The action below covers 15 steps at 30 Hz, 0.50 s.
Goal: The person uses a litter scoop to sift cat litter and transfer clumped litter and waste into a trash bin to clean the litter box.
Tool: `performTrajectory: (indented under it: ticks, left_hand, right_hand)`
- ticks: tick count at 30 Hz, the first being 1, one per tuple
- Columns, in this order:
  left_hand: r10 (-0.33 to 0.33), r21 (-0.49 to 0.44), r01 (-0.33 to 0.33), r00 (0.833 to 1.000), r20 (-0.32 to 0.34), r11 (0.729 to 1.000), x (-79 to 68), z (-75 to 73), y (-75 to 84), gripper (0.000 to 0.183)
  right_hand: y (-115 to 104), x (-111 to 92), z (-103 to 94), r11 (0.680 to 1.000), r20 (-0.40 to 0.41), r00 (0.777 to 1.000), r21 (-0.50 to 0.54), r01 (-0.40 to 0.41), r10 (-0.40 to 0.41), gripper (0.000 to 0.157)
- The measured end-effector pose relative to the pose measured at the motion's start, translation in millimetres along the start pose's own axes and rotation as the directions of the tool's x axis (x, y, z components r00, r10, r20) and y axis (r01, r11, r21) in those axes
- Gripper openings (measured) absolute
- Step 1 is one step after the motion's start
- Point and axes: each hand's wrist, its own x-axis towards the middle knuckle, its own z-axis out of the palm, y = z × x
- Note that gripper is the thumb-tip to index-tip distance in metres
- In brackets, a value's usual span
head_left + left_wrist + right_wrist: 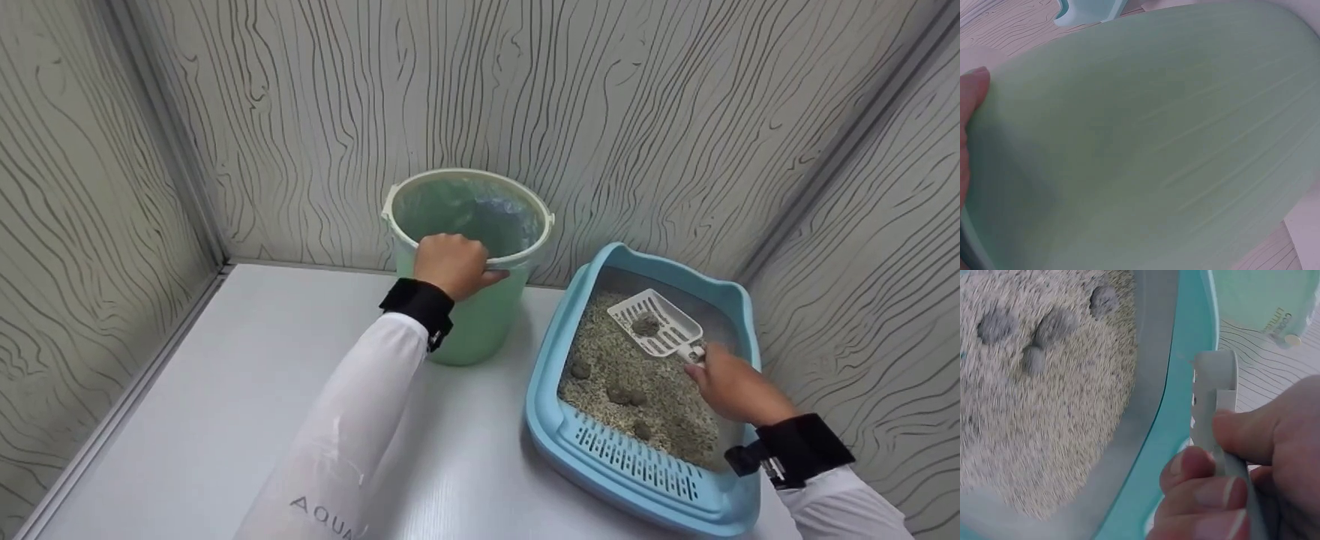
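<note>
My left hand [450, 266] grips the near rim of a pale green trash bin [476, 322], thumb along the outside. A clear bag lines the bin. In the left wrist view the bin's wall [1129, 140] fills most of the picture. My right hand [735, 386] holds a white slotted litter scoop [673, 330] by its handle, over the blue litter box [550, 405]. One dark clump [646, 324] lies in the scoop. Thumb and fingers pinch the handle in the right wrist view, with the scoop [1204, 394] seen edge-on. More clumps [626, 395] lie on the litter [667, 416].
Bin and litter box stand side by side on a white tabletop [262, 360], the bin close to the wood-grain back wall [322, 135]. The box has raised sides and a perforated front ledge [637, 457]. Another patterned wall [870, 300] rises close on the right.
</note>
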Motion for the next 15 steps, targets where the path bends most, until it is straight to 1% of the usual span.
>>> performTrajectory:
  ticks: [3, 8, 11, 15]
  left_hand:
    - [-0.002, 0.009, 0.002, 1.000, 0.008, 1.000, -0.5, -0.6, -0.1, 0.069]
    - [-0.004, 0.009, 0.004, 1.000, 0.021, 1.000, -1.0, -1.2, -0.2, 0.069]
    - [-0.003, 0.008, 0.003, 1.000, 0.018, 1.000, -0.5, -1.0, -0.5, 0.070]
    - [0.002, 0.005, -0.002, 1.000, 0.021, 1.000, 1.2, 0.2, -1.2, 0.070]
  right_hand:
    - [1.7, 1.0, 1.8, 0.999, -0.005, 0.999, 0.009, 0.034, -0.034, 0.023]
    - [3.1, 2.5, 4.3, 0.998, -0.005, 0.998, 0.008, 0.060, -0.060, 0.024]
    - [2.7, 2.7, 4.6, 0.999, -0.004, 0.999, 0.000, 0.053, -0.053, 0.028]
    - [2.1, 3.7, 6.2, 1.000, -0.016, 1.000, -0.012, 0.015, -0.015, 0.031]
